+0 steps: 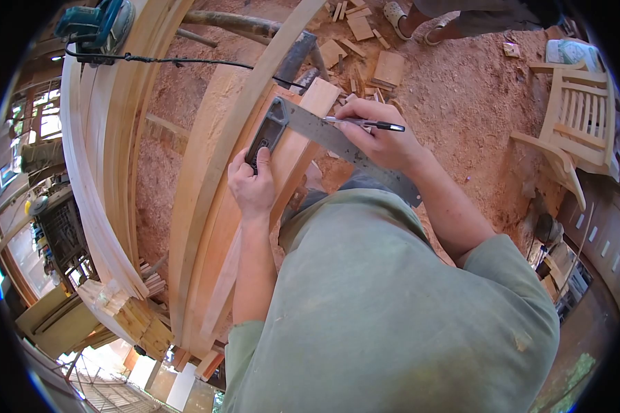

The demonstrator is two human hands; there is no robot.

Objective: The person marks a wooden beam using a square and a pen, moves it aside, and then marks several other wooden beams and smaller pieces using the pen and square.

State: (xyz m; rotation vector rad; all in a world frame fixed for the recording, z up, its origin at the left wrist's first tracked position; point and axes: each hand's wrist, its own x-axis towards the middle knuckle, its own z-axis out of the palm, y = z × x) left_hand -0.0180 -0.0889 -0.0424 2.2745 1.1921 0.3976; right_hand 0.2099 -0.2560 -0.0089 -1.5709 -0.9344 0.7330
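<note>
A try square (324, 132) lies across a wooden board (291, 146), its metal blade reaching past the board's near edge toward my body. My left hand (252, 180) grips the dark handle, thumb on top, pressing it along the board's side. In my right hand (382, 134) is a pen (365, 124), pinched between thumb and fingers. Its tip points left and meets the blade's edge close to the board. Beside this board runs a long curved plank (235, 124).
A teal power tool (100, 27) with a black cord rests on stacked planks (127, 96) at left. Wood offcuts (389, 69) lie on the sawdust-covered ground ahead. Another person's legs (420, 20) stand at the top. A slatted wooden chair (575, 120) is at right.
</note>
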